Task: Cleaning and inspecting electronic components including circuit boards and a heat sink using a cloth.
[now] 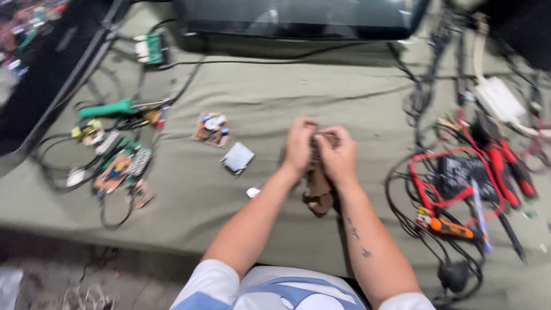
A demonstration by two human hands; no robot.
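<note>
Both hands (318, 152) around brown circuit board (318, 192), bare cloth (344, 97) beyond.

It was an electronics repair workbench: a cloth-covered table (275, 103) carried loose circuit boards (212, 129), a green-handled soldering iron (109, 108), a multimeter (459, 175) with red probe leads (505, 166), and tangled cables (425, 92).

my hands: 2, left (299, 146), right (338, 154) | brown circuit board held (317, 186): 1 | loose boards on cloth (212, 128): 1 | green-handled tool (109, 108): 1 | white square piece (238, 157): 1
</note>
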